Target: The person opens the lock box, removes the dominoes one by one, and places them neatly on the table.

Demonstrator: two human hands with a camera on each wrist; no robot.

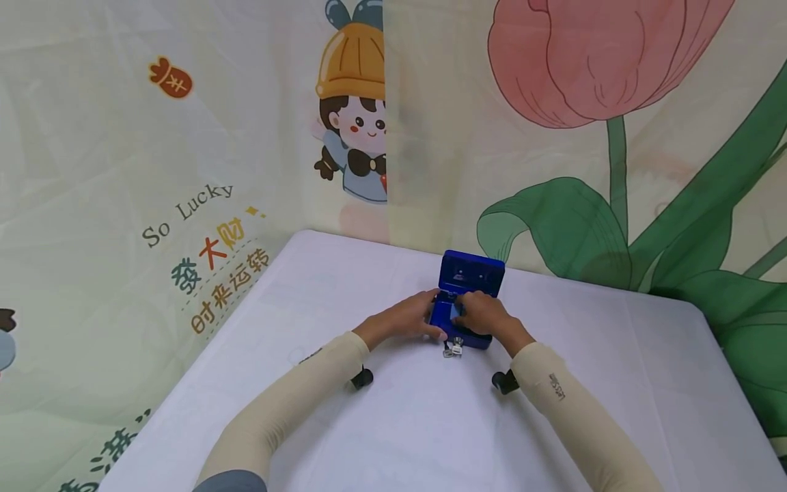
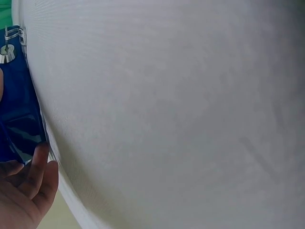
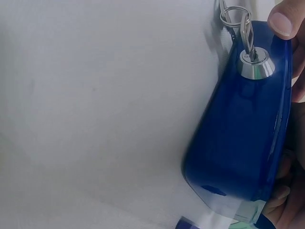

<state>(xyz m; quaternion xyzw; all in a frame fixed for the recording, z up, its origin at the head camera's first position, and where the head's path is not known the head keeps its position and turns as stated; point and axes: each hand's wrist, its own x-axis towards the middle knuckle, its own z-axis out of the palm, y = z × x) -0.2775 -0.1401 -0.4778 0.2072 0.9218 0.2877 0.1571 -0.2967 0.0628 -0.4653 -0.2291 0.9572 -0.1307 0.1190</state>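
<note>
A small blue metal cash box (image 3: 233,138) stands on the table with its lid (image 1: 472,266) raised. Keys on a ring (image 3: 236,16) hang from the silver lock (image 3: 256,67) on its front. My left hand (image 1: 413,316) grips the box's left side, thumb near the front edge and fingers farther back. My right hand (image 1: 486,316) reaches down into the box from the right, its fingers bent. A small light-blue patch (image 1: 456,311) shows beside the right fingertips, and I cannot tell whether they hold anything. The hand itself hides much of the box's interior.
A white-covered table (image 1: 393,424) spreads around the box, its far edge close behind the lid. Printed cloth with a large flower (image 1: 609,61) hangs behind and to the sides. Dark wrist cameras (image 1: 505,382) stick out beneath both forearms.
</note>
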